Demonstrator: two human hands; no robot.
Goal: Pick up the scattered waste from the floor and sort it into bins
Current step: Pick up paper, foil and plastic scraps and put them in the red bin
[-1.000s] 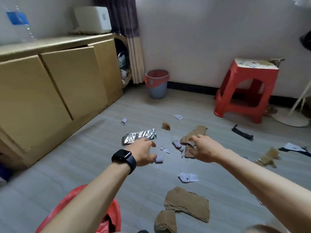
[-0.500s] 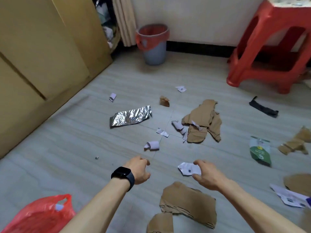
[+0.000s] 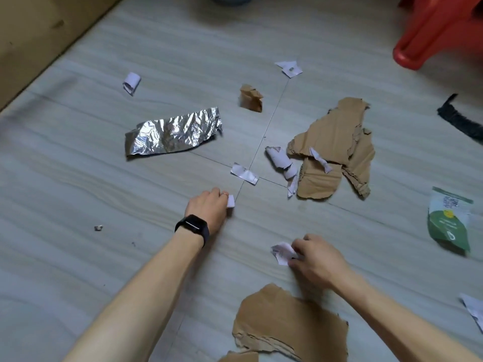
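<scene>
Paper fills both grips. The left grip [image 3: 207, 209], low over the floor [image 3: 78, 178] with a dark watch [image 3: 193, 227] at the wrist, pinches a small white scrap [image 3: 231, 201] between fingertips and thumb. The right grip [image 3: 318, 261], closer to the body and off to the right, has its fingers curled on a crumpled white slip [image 3: 282, 253] that juts out to its left. Whether either piece has left the floor I cannot tell.

The coming reach, as I judge it, turns on the flat white strip [image 3: 244, 173] lying across the tile seam just beyond the left grip, ahead and slightly right of it. Its long axis slants from far-left to near-right. The left grip is plainly the nearer one, but it would need spare fingers beside the scrap it holds.

Farther right, curled paper rolls [image 3: 278, 159] touch the left edge of a torn cardboard pile [image 3: 332, 137], and these look better placed for the right grip. A crinkled foil sheet [image 3: 172, 133] lies well ahead and left of the left grip, its length running across the view. It is likely a different sort. A large cardboard piece [image 3: 290, 325] lies just beside the right forearm. No bin shows plainly.
</scene>
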